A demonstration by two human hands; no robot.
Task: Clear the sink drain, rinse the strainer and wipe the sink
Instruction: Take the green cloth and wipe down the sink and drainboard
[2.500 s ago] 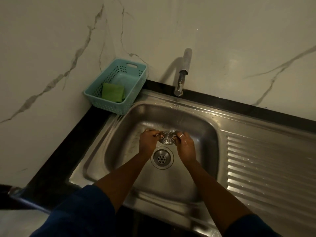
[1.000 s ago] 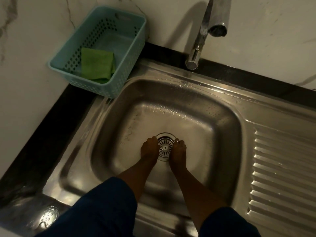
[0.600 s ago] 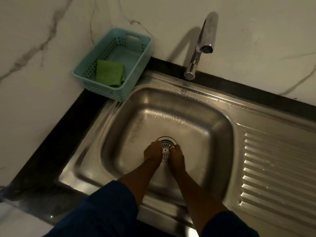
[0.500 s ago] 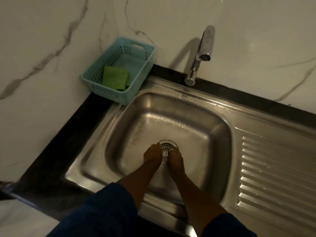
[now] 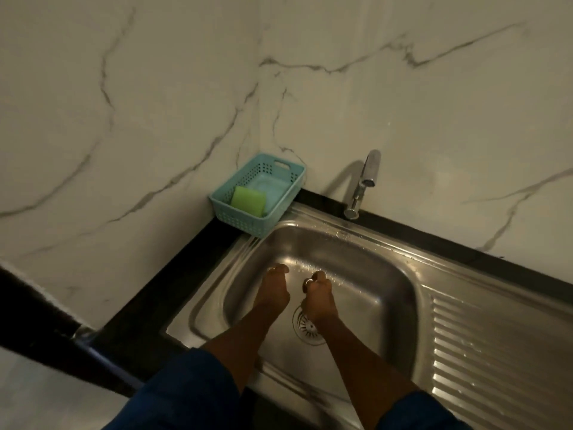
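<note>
Hovering empty over the sink (image 5: 403, 293): your left hand (image 5: 273, 290) and right hand (image 5: 316, 294), fingers loosely curled, apparently free to fetch the sponge (image 5: 248, 197). Strainer (image 5: 305, 327) seated in drain.

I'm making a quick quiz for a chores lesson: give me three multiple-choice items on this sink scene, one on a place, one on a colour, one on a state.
1. Where is the basket?
A. On the drainboard
B. In the corner left of the tap
C. Inside the sink

2. What colour is the sponge in the basket?
A. Green
B. Red
C. White

3. What are the left hand and right hand doing?
A. Gripping the tap
B. Holding the sponge
C. Over the sink, holding nothing that shows

Answers:
1 B: it sits against the wall, left of the tap.
2 A: it is light green against the teal basket.
3 C: both hands are over the sink, and the strainer sits in the drain.
</note>
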